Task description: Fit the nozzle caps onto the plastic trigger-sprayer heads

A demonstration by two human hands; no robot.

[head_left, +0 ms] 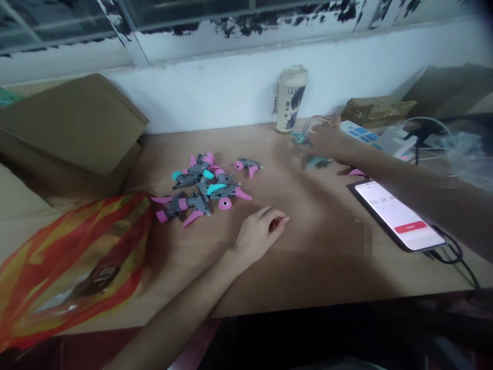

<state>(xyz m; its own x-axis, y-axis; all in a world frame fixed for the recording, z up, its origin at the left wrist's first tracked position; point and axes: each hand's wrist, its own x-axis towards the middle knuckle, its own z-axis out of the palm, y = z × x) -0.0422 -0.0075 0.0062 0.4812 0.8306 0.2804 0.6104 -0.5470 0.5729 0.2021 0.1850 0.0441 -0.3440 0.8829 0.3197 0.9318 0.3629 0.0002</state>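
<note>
My left hand [262, 232] rests on the tabletop, fingers curled in toward the thumb, and nothing shows in them. Up and left of it lies a loose pile of trigger spray heads [200, 187] in grey with pink or teal parts. One pink-and-grey spray head [247, 166] sits apart from the pile. My right hand [327, 137] reaches across to the back right, its fingers smeared by motion. Beside those fingers is a teal spray head [298, 136]; another teal-and-grey spray head [318, 162] lies just below the hand. Whether the fingers grip either is unclear.
A phone [400, 216] with a lit timer and a cable lies under my right forearm. A cream tumbler [291, 100] stands by the wall. A red-and-yellow plastic bag [77, 272] and cardboard [77, 121] are at left; a taped box [375, 111] is at back right.
</note>
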